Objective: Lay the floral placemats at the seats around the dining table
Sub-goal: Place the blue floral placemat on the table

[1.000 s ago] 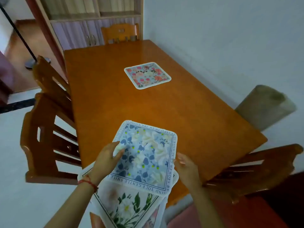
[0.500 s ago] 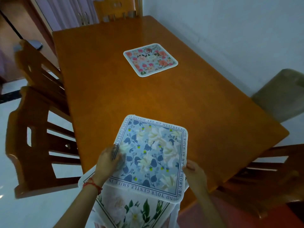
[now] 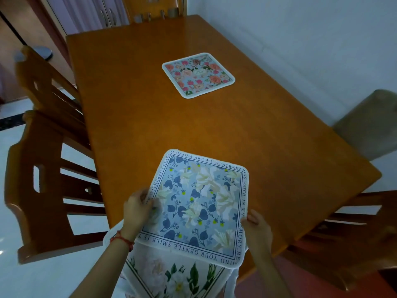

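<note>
Single head-worn view from the near table [image 3: 214,130] corner; steeply downward, forward along the tabletop; close

both hands [image 3: 137,209] push the blue placemat [image 3: 199,205] farther onto the table [image 3: 150,125], over the white placemat [image 3: 171,276].

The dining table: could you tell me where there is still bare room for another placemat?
Bare wood runs along the table's left edge beside the two wooden chairs, and between the pink placemat and blue placemat. The near end is crowded: both hands and spare mats.
</note>
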